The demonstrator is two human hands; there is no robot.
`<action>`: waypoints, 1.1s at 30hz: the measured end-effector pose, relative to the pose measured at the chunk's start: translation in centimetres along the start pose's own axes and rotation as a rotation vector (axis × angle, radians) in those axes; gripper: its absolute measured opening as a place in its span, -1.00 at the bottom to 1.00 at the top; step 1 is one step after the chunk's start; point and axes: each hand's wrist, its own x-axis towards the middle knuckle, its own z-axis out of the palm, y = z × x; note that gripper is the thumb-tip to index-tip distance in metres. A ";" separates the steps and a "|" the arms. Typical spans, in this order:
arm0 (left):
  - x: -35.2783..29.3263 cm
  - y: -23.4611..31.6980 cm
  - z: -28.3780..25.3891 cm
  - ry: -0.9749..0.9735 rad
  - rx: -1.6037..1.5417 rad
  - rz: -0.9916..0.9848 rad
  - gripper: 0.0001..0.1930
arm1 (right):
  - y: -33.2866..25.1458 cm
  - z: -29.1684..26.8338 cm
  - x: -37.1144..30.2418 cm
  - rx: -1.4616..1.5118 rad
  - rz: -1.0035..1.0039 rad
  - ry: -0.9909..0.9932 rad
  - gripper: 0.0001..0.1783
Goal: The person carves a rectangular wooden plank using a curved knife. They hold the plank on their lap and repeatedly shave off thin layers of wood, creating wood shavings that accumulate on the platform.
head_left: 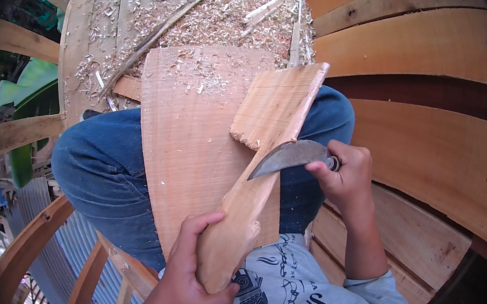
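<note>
A: ok so how would you play this cut? The curved knife [287, 157] is lying across the narrow middle of that paddle-shaped wooden piece [235, 230], which slants over the flat board [183, 135] on the person's lap, wide end out toward the right knee [333, 109].

B: imo light, shallow strokes along the grain. That right-hand edge looks pale and ragged, so digging deep would probably tear it. I'd also let the board take some of the load so the piece doesn't wobble. Can't tell from here which side of the blade is the sharp one, so sort that before pushing or pulling.

A: and the grip?

B: left hand [195, 275] is clamped around the rounded near end, thumb on the belly side, index finger along the other edge, the rest tucked out of sight. Nice and clear of the blade, I'd leave it there. Right hand [347, 172] is wrapped round the handle, forearm coming up from below, blade pointing across to the left.

A: anything sketchy?

B: right thumb sits just beside the blade's base. I'd tuck it back on the handle. And don't pull hard toward the belly lol
</note>
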 end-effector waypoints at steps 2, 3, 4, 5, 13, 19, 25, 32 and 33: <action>0.0 0.0 0.0 0.002 0.000 0.002 -0.10 | 0.0 0.0 0.1 -0.017 -0.004 0.002 -0.23; 0.0 0.0 0.0 0.001 0.001 0.003 -0.10 | 0.0 -0.1 0.2 -0.027 -0.005 0.003 -0.22; 0.0 0.0 0.0 0.001 0.002 0.004 -0.10 | 0.1 -0.2 0.2 -0.024 0.004 0.012 -0.21; 0.0 0.0 0.0 0.003 -0.003 0.000 -0.10 | 0.2 -0.1 0.2 -0.021 0.013 0.022 -0.20; -1.5 -0.9 0.1 -0.034 -0.022 -0.053 -0.11 | 7.6 -1.8 2.5 0.179 0.430 0.150 -0.21; -0.5 -0.5 -0.2 -0.034 -0.085 -0.052 -0.12 | -2.4 -0.8 -2.1 0.179 0.079 -0.068 -0.37; -0.7 -0.4 0.1 -0.018 -0.046 -0.038 -0.12 | -0.5 -0.4 -0.2 0.039 0.139 0.018 -0.25; -0.4 0.2 0.4 -0.004 -0.016 -0.040 -0.13 | 1.7 -0.9 1.4 -0.043 0.155 0.086 -0.19; -0.4 0.1 0.3 -0.001 -0.010 -0.036 -0.13 | 1.7 -0.7 1.7 -0.029 0.163 0.095 -0.20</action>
